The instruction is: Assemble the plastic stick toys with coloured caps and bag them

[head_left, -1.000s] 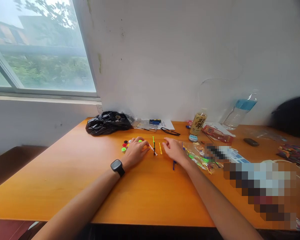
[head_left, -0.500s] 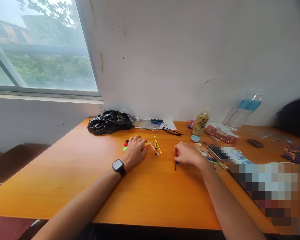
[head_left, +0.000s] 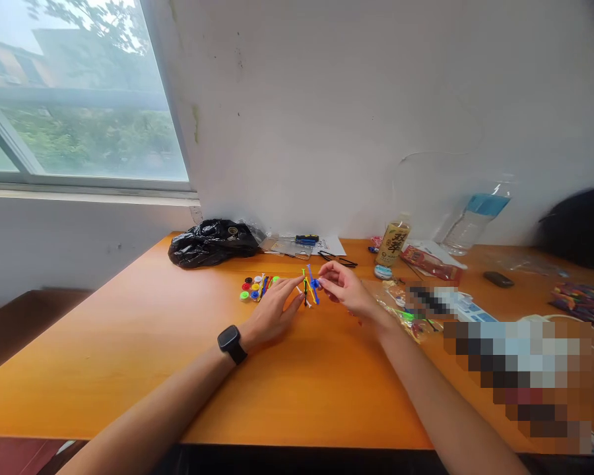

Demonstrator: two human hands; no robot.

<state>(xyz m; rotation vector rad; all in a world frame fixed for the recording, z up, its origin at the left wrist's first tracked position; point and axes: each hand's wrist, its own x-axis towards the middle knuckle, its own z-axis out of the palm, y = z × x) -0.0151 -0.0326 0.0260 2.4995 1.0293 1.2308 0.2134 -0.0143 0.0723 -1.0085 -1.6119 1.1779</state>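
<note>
Right grip (head_left: 344,288) appears clamped on the blue plastic stick (head_left: 315,286), at 2 o'clock from the left grip (head_left: 273,309), whose thumb and fingers stand apart; lateral drift could knock the adjacent yellow stick (head_left: 309,288) askew.

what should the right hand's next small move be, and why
Probably line the blue stick up with the black stick: the right hand is at the blue one, the two sit close together at different angles, and the left hand is spread beside them.
</note>
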